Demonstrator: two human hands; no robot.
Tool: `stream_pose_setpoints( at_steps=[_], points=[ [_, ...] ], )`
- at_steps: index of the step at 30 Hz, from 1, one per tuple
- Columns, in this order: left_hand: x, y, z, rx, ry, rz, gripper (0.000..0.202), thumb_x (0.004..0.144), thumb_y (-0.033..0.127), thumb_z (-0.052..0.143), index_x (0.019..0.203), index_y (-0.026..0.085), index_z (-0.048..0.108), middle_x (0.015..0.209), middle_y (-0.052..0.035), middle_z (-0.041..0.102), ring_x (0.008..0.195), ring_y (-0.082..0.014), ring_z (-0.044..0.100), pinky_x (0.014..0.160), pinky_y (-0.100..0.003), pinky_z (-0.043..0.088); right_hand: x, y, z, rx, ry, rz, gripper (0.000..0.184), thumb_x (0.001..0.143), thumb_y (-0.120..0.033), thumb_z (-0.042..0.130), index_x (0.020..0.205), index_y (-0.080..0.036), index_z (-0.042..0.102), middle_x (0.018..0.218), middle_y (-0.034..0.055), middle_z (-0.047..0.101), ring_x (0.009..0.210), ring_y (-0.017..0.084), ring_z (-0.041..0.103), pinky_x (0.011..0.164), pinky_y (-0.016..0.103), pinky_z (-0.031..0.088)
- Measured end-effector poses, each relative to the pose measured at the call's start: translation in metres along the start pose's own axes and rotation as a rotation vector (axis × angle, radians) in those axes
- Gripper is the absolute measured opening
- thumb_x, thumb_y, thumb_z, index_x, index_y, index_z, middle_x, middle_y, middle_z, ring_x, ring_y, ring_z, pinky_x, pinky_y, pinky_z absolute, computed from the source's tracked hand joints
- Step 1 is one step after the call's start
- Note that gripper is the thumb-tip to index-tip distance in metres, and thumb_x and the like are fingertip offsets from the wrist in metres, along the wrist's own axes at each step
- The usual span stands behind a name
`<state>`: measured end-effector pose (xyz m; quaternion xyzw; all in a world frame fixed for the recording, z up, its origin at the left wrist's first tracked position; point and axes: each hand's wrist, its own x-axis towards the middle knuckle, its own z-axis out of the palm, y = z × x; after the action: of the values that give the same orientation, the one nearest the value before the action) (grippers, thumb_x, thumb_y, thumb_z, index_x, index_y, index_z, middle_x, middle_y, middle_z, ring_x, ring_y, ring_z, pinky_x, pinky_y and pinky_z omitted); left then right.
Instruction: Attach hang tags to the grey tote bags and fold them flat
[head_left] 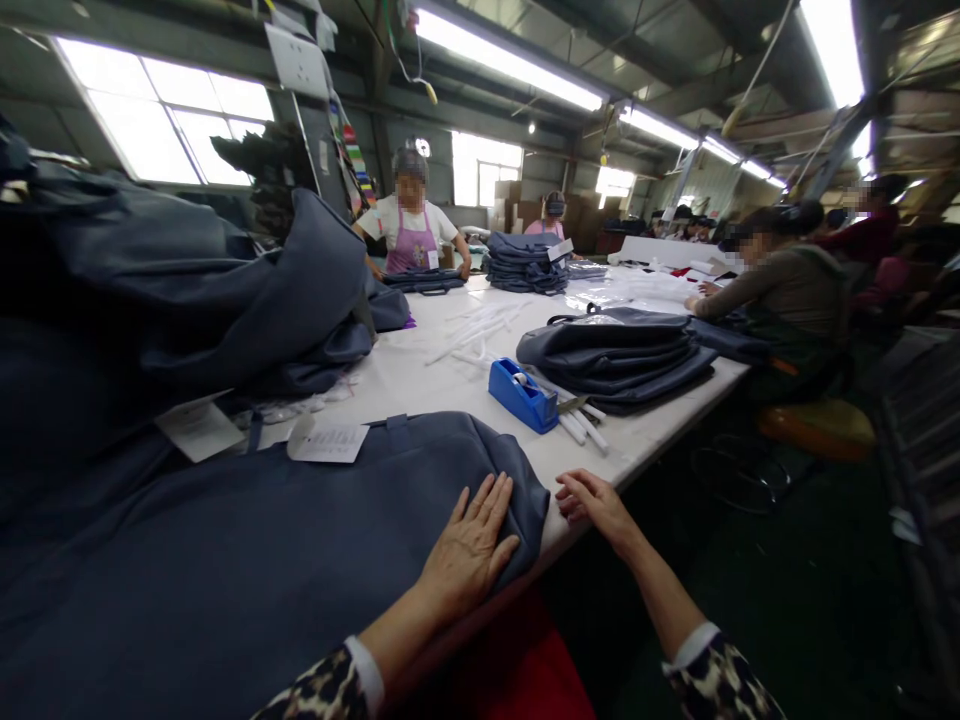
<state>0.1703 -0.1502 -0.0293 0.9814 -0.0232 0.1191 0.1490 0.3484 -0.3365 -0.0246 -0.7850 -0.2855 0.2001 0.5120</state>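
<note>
A large dark blue fabric bag (247, 560) lies flat on the white table (420, 370) in front of me, with a white paper tag (328, 441) on its top edge. My left hand (469, 545) rests flat on the bag's right corner, fingers stretched out. My right hand (592, 505) hovers at the table edge just right of the bag, fingers loosely curled, holding nothing that I can see. A blue tape dispenser (525, 395) stands beyond my hands.
A tall heap of blue bags (187, 290) rises at the left. A folded stack (622, 355) lies mid-table, with white tubes (589, 430) beside the dispenser. Other people work at the far end and right side. An orange stool (817, 428) stands right of the table.
</note>
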Motion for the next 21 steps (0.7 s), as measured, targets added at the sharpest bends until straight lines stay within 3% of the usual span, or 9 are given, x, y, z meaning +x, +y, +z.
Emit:
stream_pose_setpoints(
  at_steps=[3,6,14,17,21],
  points=[
    [0.0,0.0,-0.002,0.024,0.003,0.008,0.068,0.103,0.04,0.036,0.158,0.021,0.002,0.165,-0.0067,0.014,0.152,-0.0243,0.011,0.123,-0.048,0.015,0.02,-0.004,0.008,-0.071,-0.026,0.046,0.054,0.083,-0.069,0.053,0.078,-0.017,0.066,0.064,0.0034,0.064,0.054,0.015,0.058,0.052,0.027,0.045],
    [0.001,0.0,-0.002,0.075,0.018,0.014,0.069,0.103,0.039,0.036,0.158,0.02,0.0,0.165,-0.0066,0.012,0.152,-0.0242,0.01,0.123,-0.048,0.018,0.034,-0.008,0.021,-0.141,-0.04,0.003,0.054,0.072,-0.069,0.068,0.055,-0.019,0.056,0.051,-0.0016,0.052,0.053,0.013,0.049,0.056,0.026,0.041],
    [-0.002,-0.001,0.0,0.167,0.038,0.008,0.069,0.102,0.043,0.037,0.158,0.018,0.006,0.164,-0.008,0.016,0.152,-0.0256,0.015,0.121,-0.051,0.026,0.022,-0.006,0.047,-0.173,0.069,-0.052,0.06,0.092,-0.068,0.025,0.082,-0.018,0.057,0.071,0.001,0.058,0.066,0.016,0.052,0.059,0.026,0.042],
    [-0.003,-0.001,-0.001,0.172,0.021,-0.018,0.068,0.102,0.046,0.038,0.158,0.019,0.012,0.163,-0.0068,0.02,0.15,-0.0258,0.021,0.119,-0.052,0.028,0.022,-0.005,0.047,-0.262,0.107,-0.037,0.056,0.094,-0.063,0.023,0.077,-0.019,0.054,0.068,0.0014,0.056,0.065,0.016,0.051,0.059,0.026,0.041],
    [-0.002,-0.002,-0.001,0.127,-0.008,-0.048,0.063,0.102,0.051,0.034,0.156,0.019,0.023,0.161,-0.006,0.027,0.147,-0.0255,0.03,0.119,-0.052,0.029,0.024,-0.013,0.031,-0.482,0.095,-0.013,0.045,0.095,-0.049,0.035,0.063,-0.022,0.051,0.062,0.0022,0.056,0.065,0.017,0.053,0.065,0.027,0.039]
  ],
)
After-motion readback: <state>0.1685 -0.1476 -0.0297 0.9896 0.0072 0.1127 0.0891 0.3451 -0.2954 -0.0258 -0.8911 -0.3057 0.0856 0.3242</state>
